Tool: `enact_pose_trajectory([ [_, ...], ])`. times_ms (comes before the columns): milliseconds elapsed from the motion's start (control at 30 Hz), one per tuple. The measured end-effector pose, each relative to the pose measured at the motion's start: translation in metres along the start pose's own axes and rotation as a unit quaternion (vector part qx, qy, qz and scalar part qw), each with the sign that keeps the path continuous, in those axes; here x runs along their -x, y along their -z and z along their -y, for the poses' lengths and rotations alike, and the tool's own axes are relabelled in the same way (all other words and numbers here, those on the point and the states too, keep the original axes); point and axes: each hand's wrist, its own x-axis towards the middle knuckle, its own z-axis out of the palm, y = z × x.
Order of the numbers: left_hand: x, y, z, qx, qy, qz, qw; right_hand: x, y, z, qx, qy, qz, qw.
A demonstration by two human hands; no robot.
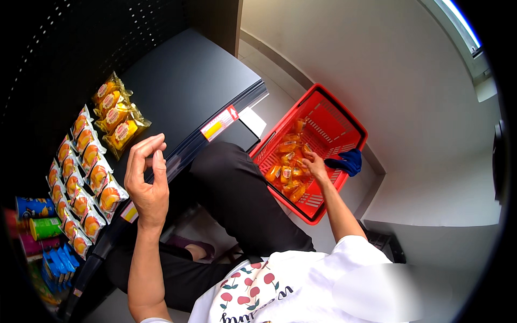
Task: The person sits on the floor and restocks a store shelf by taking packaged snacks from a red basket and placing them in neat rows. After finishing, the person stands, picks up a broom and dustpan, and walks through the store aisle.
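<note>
My left hand (148, 175) is raised beside the shelf edge, empty, with its fingers loosely bent. Near it on the dark shelf (183, 64) stand a short row of gold-wrapped cakes (116, 116) and rows of white packets with orange pictures (89, 167). At the right, my right hand (314, 163) reaches into a red basket (336, 116), its fingers closed on an orange packet (304, 151) among several similar ones (285, 172) piled there.
Colourful canisters (43, 229) and blue packets (56, 266) fill the lower left shelf. A blue cloth (347, 161) hangs over the basket's right rim. My knee (221, 172) is between shelf and basket. A white wall (409, 107) bounds the right side.
</note>
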Motion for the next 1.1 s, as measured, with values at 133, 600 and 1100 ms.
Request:
enact_pose_trajectory([
  [133,0.001,-0.007,-0.003,0.010,0.028,0.017,0.999,-0.026,-0.030,-0.012,0.084,0.059,-0.009,0.995],
  [600,-0.002,-0.017,0.004,0.018,0.042,0.031,0.998,-0.075,-0.063,-0.037,0.205,0.059,-0.097,0.972],
  [1100,-0.001,-0.015,-0.015,0.068,0.044,0.018,0.997,0.018,0.011,0.007,-0.105,0.010,-0.021,0.994],
])
